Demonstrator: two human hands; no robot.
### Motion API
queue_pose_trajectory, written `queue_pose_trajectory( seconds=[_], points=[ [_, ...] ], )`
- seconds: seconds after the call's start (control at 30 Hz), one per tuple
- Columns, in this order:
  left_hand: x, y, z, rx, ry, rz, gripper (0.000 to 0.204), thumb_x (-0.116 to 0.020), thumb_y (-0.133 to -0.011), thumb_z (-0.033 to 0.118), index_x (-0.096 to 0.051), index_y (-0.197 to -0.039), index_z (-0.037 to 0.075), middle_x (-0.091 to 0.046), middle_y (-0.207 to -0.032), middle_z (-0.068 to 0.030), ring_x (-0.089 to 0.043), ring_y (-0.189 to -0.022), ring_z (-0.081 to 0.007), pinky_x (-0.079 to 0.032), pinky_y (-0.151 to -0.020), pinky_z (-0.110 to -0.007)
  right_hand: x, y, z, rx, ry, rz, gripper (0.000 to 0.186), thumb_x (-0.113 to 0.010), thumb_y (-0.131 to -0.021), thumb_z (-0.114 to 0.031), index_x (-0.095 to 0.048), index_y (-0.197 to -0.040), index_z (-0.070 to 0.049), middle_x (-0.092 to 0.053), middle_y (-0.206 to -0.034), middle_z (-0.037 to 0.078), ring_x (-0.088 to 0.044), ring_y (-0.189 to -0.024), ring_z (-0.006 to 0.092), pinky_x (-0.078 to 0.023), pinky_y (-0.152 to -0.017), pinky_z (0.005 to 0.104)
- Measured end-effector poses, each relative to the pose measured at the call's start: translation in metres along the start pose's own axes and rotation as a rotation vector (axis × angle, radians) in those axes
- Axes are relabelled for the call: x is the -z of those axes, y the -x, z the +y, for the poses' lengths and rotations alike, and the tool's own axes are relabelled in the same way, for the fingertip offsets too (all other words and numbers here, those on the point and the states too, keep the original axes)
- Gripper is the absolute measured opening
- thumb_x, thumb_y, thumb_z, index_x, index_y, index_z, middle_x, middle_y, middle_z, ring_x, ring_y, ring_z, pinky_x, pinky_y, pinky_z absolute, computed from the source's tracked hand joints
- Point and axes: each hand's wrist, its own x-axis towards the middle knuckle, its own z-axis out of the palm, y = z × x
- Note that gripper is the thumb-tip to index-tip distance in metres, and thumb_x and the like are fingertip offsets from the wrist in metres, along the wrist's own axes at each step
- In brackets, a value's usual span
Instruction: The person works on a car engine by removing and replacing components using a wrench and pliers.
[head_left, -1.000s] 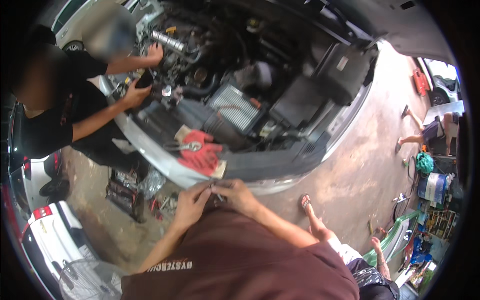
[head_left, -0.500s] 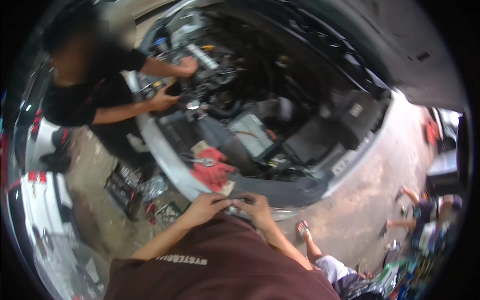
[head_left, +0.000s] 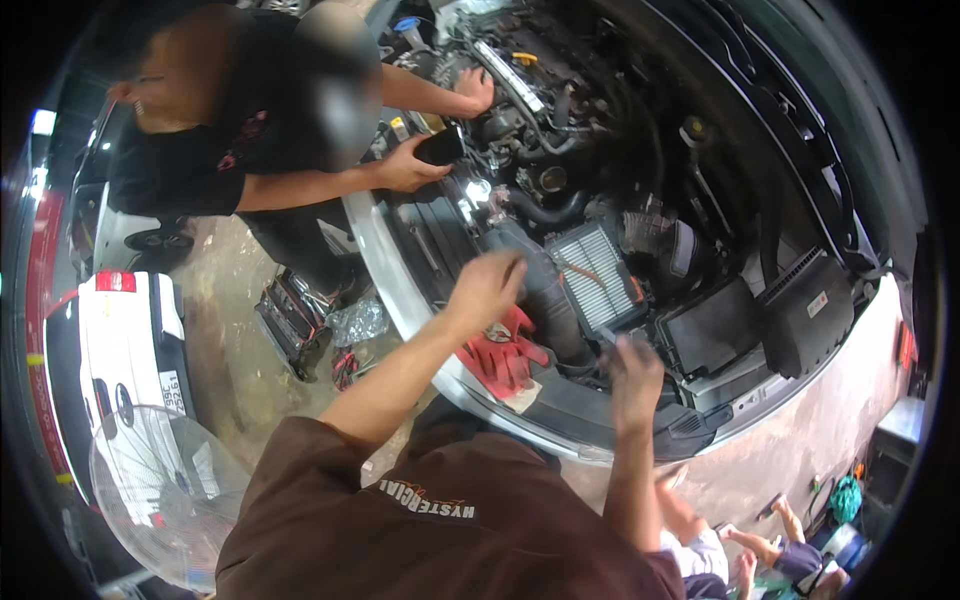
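Observation:
My left hand [head_left: 487, 290] is raised over the front edge of a car's engine bay, above a red work glove [head_left: 502, 358] with a pale cuff. Motion smears its fingers, and I cannot make out anything in them. Beyond the near corner of a pleated white air filter [head_left: 597, 277], my right hand [head_left: 635, 368] hovers, also blurred. Whether it holds something is not clear. An orange-brown strip [head_left: 585, 274] lies across the filter, which sits in its dark housing. To the right is a black plastic cover [head_left: 808, 312].
A co-worker at the left rests one hand [head_left: 474, 92] on the engine and holds a dark flat object [head_left: 438, 147] in the other. On the floor are an open tool case [head_left: 290, 322] and clear plastic wrap [head_left: 360, 322]. A wire-guarded fan [head_left: 168, 495] stands lower left. People sit lower right.
My hands were together at the car's front edge; they have parted and reached forward over the engine bay. The view has shifted, and the co-worker's hands remain at the engine.

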Motion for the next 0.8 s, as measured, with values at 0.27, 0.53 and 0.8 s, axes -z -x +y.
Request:
queue_pose_trajectory(
  seconds=[0.27, 0.53, 0.8],
  points=[
    [-0.061, -0.087, -0.118, -0.324, -0.168, -0.03, 0.012, -0.064, -0.095, 0.009, -0.069, -0.104, 0.002, -0.069, -0.102, -0.0159, -0.064, -0.098, -0.0383, -0.052, -0.089, -0.049, -0.075, -0.212, 0.054, 0.11, -0.07, 0.103, 0.031, -0.072, -0.093, 0.001, -0.065, -0.118, 0.018, -0.074, -0.102, 0.021, -0.076, -0.085, 0.0263, -0.064, -0.079, 0.0331],
    [-0.083, -0.087, -0.114, -0.235, -0.254, -0.071, 0.016, -0.06, -0.095, 0.006, -0.068, -0.108, 0.002, -0.067, -0.105, -0.0175, -0.062, -0.101, -0.0408, -0.052, -0.089, -0.049, -0.12, -0.37, 0.156, -0.007, 0.185, 0.612, 0.03, -0.072, -0.082, -0.021, -0.079, -0.1, 0.003, -0.076, -0.097, 0.028, -0.076, -0.096, 0.0417, -0.055, -0.094, 0.0466],
    [-0.079, -0.089, -0.115, -0.196, -0.281, -0.114, 0.024, -0.052, -0.103, 0.015, -0.066, -0.108, -0.003, -0.066, -0.106, -0.0219, -0.062, -0.1, -0.0428, -0.049, -0.092, -0.051, -0.14, -0.4, 0.184, 0.478, 0.755, 0.81, 0.034, -0.062, -0.102, -0.019, -0.071, -0.123, 0.006, -0.073, -0.07, 0.018, -0.072, -0.058, 0.0258, -0.057, -0.062, 0.0387]
  ],
)
